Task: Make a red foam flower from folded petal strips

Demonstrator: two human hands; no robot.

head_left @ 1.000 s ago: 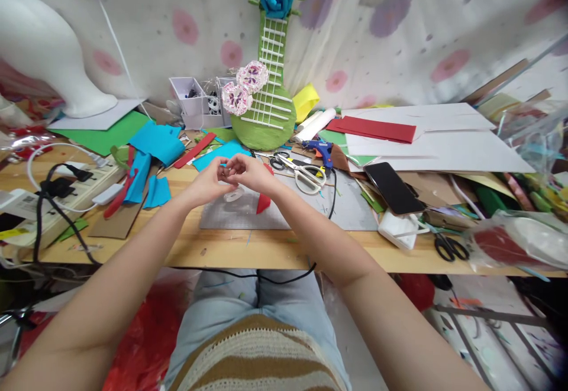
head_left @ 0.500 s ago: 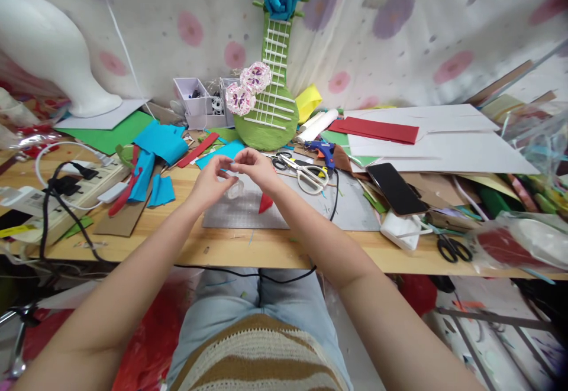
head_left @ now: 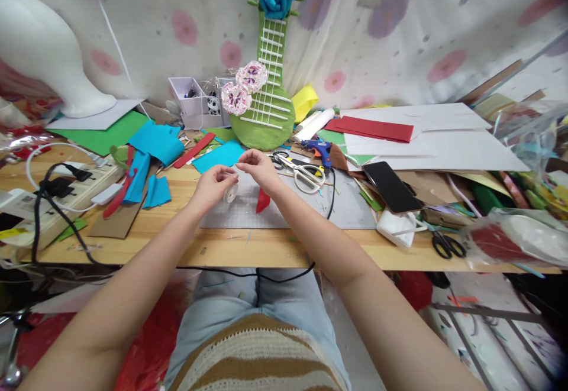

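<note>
My left hand (head_left: 213,185) is closed over the grey cutting mat (head_left: 350,209), holding a small clear-white spool (head_left: 231,193) that hangs below its fingers. Close beside it, my right hand (head_left: 258,170) has its thumb and forefinger pinched together. Whatever is between those fingertips is too fine to make out. A red scrap (head_left: 262,200) rests on the mat under my right wrist. White-handled scissors (head_left: 308,178) and a blue glue gun (head_left: 320,149) lie just right of my right hand.
Behind the hands stands a green guitar-shaped piece (head_left: 261,128) with paper flowers. Blue crepe paper (head_left: 157,142) and a power strip (head_left: 100,175) lie left. A phone (head_left: 391,187), a white adapter (head_left: 398,228) and black scissors (head_left: 448,245) sit right. A black cable (head_left: 333,193) crosses the mat.
My hands have moved slightly apart, and the left one is a little lower with the spool turned more into view. The whole view has shifted slightly.
</note>
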